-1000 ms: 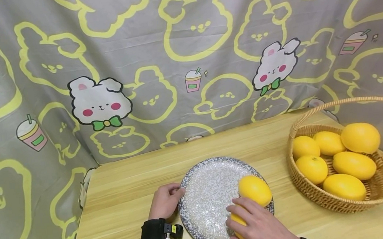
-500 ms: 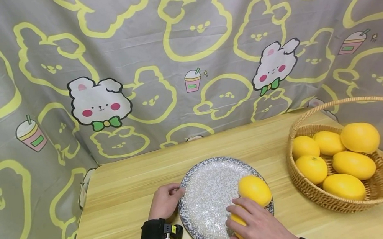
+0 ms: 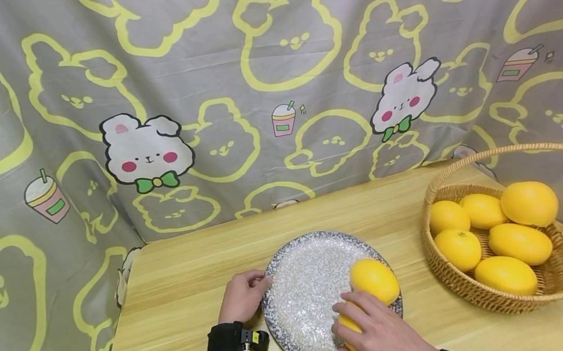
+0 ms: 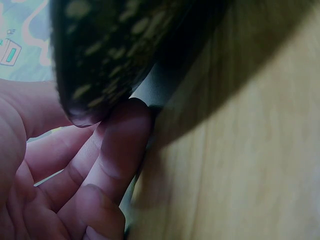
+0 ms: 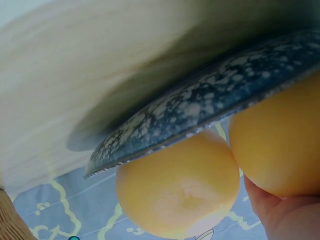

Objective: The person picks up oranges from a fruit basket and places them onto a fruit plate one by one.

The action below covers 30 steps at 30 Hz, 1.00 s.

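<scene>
A round speckled grey plate [image 3: 304, 286] with a dark rim lies on the wooden table in the head view. My left hand [image 3: 240, 297] pinches its left rim; in the left wrist view, fingertips [image 4: 125, 130] sit beneath the plate's edge. On the right part of the plate, my right hand [image 3: 380, 327] grips a yellow citrus fruit [image 3: 349, 327], mostly covered by the fingers in the head view. A second yellow citrus fruit [image 3: 375, 280] rests just beyond it on the plate. The right wrist view shows the gripped fruit [image 5: 282, 140] right against its neighbour [image 5: 180, 190].
To the right stands a wicker basket [image 3: 507, 303] with a tall arched handle, holding several more yellow citrus fruits [image 3: 520, 243]. A grey curtain [image 3: 230, 67] with cartoon prints hangs behind and to the left of the wooden table [image 3: 171, 299].
</scene>
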{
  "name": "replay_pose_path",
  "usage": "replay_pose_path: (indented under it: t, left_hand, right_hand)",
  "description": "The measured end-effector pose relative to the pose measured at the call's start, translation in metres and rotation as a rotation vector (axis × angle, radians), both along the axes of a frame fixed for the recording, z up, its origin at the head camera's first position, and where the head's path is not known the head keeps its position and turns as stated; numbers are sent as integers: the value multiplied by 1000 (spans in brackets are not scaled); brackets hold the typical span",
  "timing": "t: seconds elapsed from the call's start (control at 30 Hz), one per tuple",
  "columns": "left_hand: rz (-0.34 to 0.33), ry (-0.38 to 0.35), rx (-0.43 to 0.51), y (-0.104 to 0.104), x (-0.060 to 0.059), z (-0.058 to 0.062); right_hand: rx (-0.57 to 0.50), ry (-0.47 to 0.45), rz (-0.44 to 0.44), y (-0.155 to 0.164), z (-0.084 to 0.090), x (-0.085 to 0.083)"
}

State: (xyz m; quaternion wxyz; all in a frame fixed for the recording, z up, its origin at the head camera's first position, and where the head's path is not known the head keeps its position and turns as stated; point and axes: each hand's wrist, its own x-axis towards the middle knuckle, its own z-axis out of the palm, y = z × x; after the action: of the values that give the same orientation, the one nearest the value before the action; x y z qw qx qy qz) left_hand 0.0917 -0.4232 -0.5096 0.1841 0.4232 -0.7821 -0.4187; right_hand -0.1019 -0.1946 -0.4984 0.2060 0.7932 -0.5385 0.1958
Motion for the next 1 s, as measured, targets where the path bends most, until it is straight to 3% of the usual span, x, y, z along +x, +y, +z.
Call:
replay_pose_path:
  t: [1.0]
  left_hand:
    - [-12,-11,-6,-2,0,-2]
  right_hand:
    - [-2,8,12,0,2,-2]
